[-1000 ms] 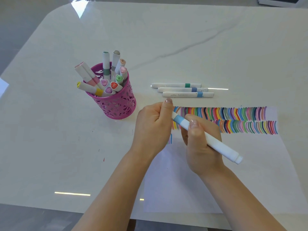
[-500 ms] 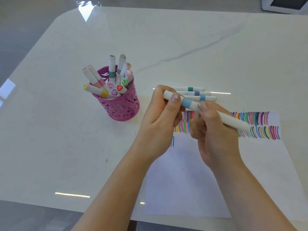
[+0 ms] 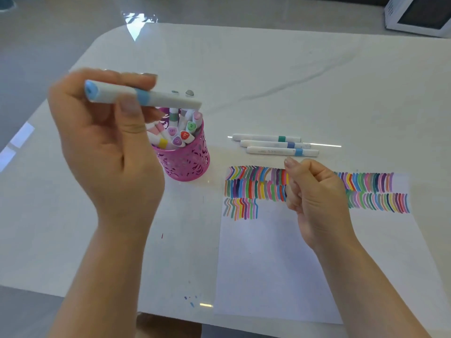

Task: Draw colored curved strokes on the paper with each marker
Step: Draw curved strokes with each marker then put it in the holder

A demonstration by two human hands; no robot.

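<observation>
My left hand (image 3: 105, 142) holds a white marker with a light blue band and blue end cap (image 3: 141, 95), capped and lying level just above the pink mesh cup (image 3: 186, 159). Several markers stand in that cup. My right hand (image 3: 314, 196) hovers over the white paper (image 3: 280, 259) with fingers curled and nothing in it. Rows of coloured curved strokes (image 3: 256, 186) run along the paper's top; the hand hides their middle part. Three capped markers (image 3: 275, 144) lie side by side on the table beyond the paper.
The white marble table (image 3: 268, 76) has a rounded far-left corner and small ink spots near its front edge (image 3: 191, 301). A white box-like device (image 3: 419, 15) stands at the far right corner. The floor shows beyond the table's left side.
My right hand has let go of the blue marker. My left hand has carried it up and to the left, over the cup. The view has shifted, showing more of the paper.
</observation>
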